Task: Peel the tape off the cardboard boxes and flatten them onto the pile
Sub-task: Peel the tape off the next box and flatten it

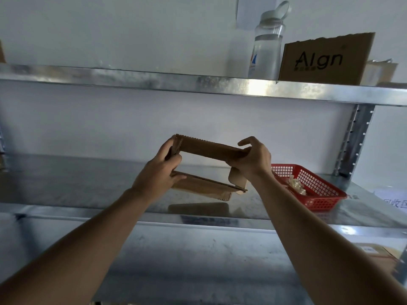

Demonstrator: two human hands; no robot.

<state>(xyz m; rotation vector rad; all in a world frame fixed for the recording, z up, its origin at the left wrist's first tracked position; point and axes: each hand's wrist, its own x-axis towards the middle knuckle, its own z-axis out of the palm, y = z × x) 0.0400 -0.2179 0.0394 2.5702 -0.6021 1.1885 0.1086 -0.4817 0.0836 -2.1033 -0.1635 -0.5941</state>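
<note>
Open-ended cardboard box (211, 148) held above metal shelf (88, 186), left hand (157, 172) grip closed on left end, right hand (253, 159) grip closed on right end, red basket (317, 186) beside

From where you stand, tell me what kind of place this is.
Probably a storeroom or packing area: galvanised metal shelving, a printed cardboard box on the upper shelf, and a red plastic basket beside the small box being handled.

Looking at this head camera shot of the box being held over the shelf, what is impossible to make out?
- Cardboard box, head view: its far ends are covered by the left hand and right hand, so any tape left is hidden.
- Red basket: contents too small and blurred.
- Paper sign on the shelf: cut off by the right edge.
- The pile: not in view.
</note>
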